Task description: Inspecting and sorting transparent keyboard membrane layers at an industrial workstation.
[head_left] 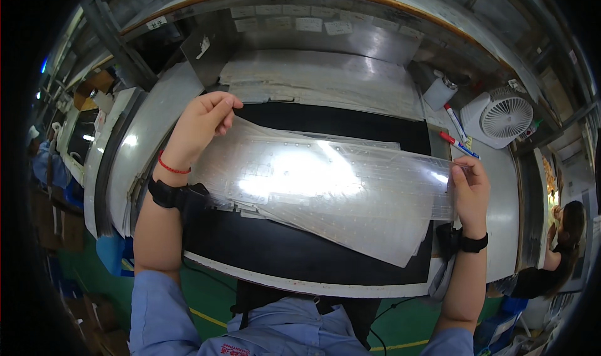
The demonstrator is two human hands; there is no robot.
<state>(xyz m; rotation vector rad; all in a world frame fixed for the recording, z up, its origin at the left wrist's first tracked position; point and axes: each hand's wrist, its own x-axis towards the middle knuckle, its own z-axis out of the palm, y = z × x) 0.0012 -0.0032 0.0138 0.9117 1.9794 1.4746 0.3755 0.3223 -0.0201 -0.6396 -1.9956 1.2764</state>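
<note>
Two hands on one sheet: your left hand [203,121] pinches the upper left corner of a clear plastic film [325,190] between thumb and fingers, and your right hand [471,190] is closed on its right edge the same way, so the film hangs stretched between them, tilted, above the black work mat [282,249]. Judged step: the film is lifted and held taut for inspection or alignment. The next move would call for even tension at both pinches and a level descent, since a sheet this thin will likely buckle or slide if one side leads. Film: flexible, glossy, long rectangle, faint printed tracks and rows of small pale dots, strong glare at centre. More than one layer seems present; the lower edge shows offset sheets. Mat: matt black, flat, pale border. Behind it lies a stack of similar clear sheets [313,81]. Off to the right: two red-capped markers [457,134], a white cylindrical container [439,93], a small white fan [504,117].
</note>
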